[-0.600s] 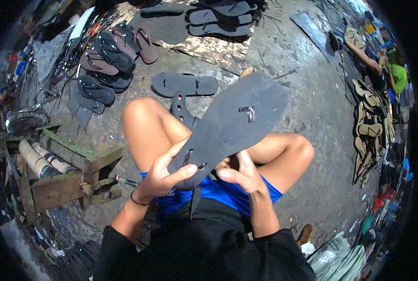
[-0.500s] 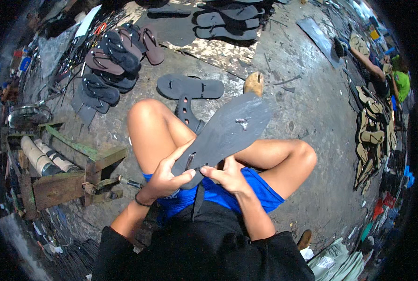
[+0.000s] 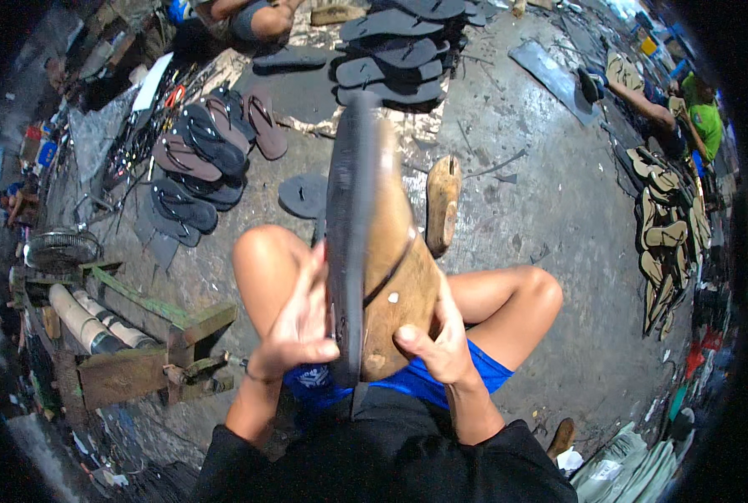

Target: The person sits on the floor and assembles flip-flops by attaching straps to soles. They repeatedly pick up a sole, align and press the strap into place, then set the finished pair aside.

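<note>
I sit with bare knees apart and hold a dark rubber sandal [image 3: 346, 226] on edge, upright over my lap. A foot-shaped wooden form [image 3: 397, 285] is pressed against its right face, with a dark strap running across the wood. My left hand [image 3: 300, 323] grips the sandal's left side near the heel, thumb on its edge. My right hand [image 3: 441, 339] clasps the lower part of the wooden form from the right. The sandal's far tip points away from me.
A second wooden form [image 3: 443, 204] lies on the concrete floor just past my knees, near a single dark sole [image 3: 303, 194]. Rows of finished sandals [image 3: 206, 155] lie far left, stacked soles [image 3: 399, 46] far ahead. A wooden bench [image 3: 139, 369] stands left. Other people sit at the far edges.
The sandal, earlier held flat with its sole up, is turned on edge and raised. The wooden form now shows on its right side, and my right hand has shifted onto it.
</note>
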A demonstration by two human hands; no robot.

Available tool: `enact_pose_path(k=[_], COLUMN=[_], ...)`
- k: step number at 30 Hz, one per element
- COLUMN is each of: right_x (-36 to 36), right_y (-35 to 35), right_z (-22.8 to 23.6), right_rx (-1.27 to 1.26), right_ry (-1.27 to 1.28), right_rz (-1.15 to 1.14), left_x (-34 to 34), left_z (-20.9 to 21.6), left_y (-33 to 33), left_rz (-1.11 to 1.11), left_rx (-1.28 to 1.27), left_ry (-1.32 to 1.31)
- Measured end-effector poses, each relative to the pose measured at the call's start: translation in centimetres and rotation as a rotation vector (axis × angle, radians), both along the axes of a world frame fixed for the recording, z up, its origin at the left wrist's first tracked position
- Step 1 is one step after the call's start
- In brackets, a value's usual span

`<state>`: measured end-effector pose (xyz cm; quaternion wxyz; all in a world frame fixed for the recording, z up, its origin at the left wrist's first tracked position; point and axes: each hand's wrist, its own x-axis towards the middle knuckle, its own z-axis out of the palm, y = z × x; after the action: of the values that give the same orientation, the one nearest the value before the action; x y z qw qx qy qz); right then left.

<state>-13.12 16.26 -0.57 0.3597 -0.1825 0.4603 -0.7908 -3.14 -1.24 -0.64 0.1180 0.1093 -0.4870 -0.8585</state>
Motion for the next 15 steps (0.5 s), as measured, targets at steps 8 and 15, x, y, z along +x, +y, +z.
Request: enact_pose_path(k=[8, 15], right_x=[-0.1, -3.0], right_y=[-0.2, 7.0], right_z=[0.1, 2.3], right_rx=[0.373, 0.409], right_ry=[0.583, 0.040], right_rz=[-0.148, -0.038], left_x=[-7.6, -7.8], left_z=[-1.0, -1.1], left_y=[1.0, -6.4], left_rz=[0.241, 0.147], left_rx=[0.352, 0.520], left_ry=[-0.025, 0.135])
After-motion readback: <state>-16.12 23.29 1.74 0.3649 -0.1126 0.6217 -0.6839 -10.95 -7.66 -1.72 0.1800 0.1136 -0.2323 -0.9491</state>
